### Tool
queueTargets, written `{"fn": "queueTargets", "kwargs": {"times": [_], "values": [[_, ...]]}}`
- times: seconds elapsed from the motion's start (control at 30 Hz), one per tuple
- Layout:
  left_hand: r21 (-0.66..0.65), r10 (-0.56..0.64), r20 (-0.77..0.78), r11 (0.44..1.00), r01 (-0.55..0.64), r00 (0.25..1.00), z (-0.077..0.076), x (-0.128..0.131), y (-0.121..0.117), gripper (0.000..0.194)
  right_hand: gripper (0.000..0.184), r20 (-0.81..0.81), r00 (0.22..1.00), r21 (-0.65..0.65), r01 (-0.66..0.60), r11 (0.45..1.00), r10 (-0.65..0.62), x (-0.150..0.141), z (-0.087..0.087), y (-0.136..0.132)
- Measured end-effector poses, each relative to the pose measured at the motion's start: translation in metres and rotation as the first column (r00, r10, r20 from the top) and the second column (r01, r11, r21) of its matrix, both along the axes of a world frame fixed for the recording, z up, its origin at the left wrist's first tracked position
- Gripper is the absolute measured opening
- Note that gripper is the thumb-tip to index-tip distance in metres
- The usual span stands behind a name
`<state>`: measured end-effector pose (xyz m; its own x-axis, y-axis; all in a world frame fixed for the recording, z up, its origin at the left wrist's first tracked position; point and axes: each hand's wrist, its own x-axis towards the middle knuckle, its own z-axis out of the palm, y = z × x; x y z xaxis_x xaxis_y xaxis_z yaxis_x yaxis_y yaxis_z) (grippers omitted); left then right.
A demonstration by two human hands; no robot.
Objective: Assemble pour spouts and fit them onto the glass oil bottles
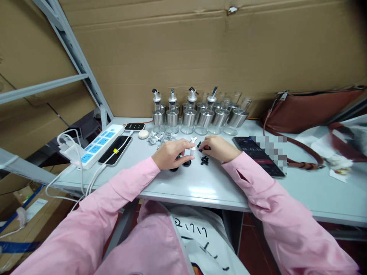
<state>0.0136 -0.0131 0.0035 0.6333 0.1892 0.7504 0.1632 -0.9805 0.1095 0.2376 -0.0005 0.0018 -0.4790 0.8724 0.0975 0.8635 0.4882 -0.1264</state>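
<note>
Both pink-sleeved arms reach onto a grey table (200,183). My left hand (171,152) is closed around a small white spout piece (192,151) with black caps under the palm. My right hand (217,148) pinches a small black part (200,145) close to that spout. A few loose black parts (204,160) lie just in front of the hands. A heap of metal pourer spouts (158,137) lies behind the left hand. Further back stand several glass bottles with metal collars (197,114), some fitted with pourers.
A white and blue power strip (96,147) with plugs and cables sits at the left, a phone (116,149) beside it. Another phone (259,154) lies right of my hands. A brown handbag (312,107) and white bags occupy the right. Cardboard walls stand behind.
</note>
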Motion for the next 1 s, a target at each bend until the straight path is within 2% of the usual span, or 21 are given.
{"fn": "queueTargets", "kwargs": {"times": [0.4,0.47,0.53,0.57,0.63,0.73,0.8,0.9,1.0], "values": [[0.002,-0.015,0.007,1.0,0.015,1.0,0.001,0.0,-0.001,0.023,0.011,-0.045,0.998,0.013,-0.044,0.999,0.045,-0.01,0.0,-0.005],[0.0,-0.019,0.014,1.0,0.019,1.0,0.001,0.0,-0.001,0.023,0.011,-0.098,0.993,0.033,-0.058,0.998,0.061,-0.01,0.003,-0.005],[-0.002,-0.025,0.024,1.0,0.025,0.999,0.001,0.0,-0.001,0.024,0.01,-0.24,0.967,0.05,-0.075,0.996,0.085,-0.01,0.009,-0.007],[-0.004,-0.027,0.026,1.0,0.027,0.999,0.001,0.0,-0.001,0.024,0.011,-0.339,0.936,0.056,-0.079,0.995,0.094,-0.01,0.012,-0.008],[-0.011,-0.03,0.025,0.999,0.03,0.999,0.0,0.0,0.0,0.025,0.015,-0.554,0.827,0.053,-0.074,0.996,0.091,-0.01,0.019,-0.012],[-0.022,-0.023,0.031,0.999,0.023,0.999,-0.001,-0.001,0.0,0.027,0.027,-0.805,0.591,0.017,-0.078,0.997,0.06,-0.013,0.026,-0.019],[-0.03,-0.014,0.046,0.999,0.016,0.999,-0.002,-0.001,0.0,0.028,0.031,-0.888,0.459,-0.006,-0.082,0.997,0.033,-0.016,0.028,-0.022],[-0.035,-0.013,0.065,0.999,0.016,0.998,-0.002,-0.001,0.0,0.029,0.032,-0.933,0.358,-0.006,-0.049,0.999,0.012,-0.02,0.029,-0.024],[-0.031,-0.021,0.073,0.999,0.024,0.997,-0.001,0.0,0.0,0.029,0.031,-0.95,0.311,-0.014,-0.039,0.999,-0.001,-0.023,0.028,-0.025]]}}
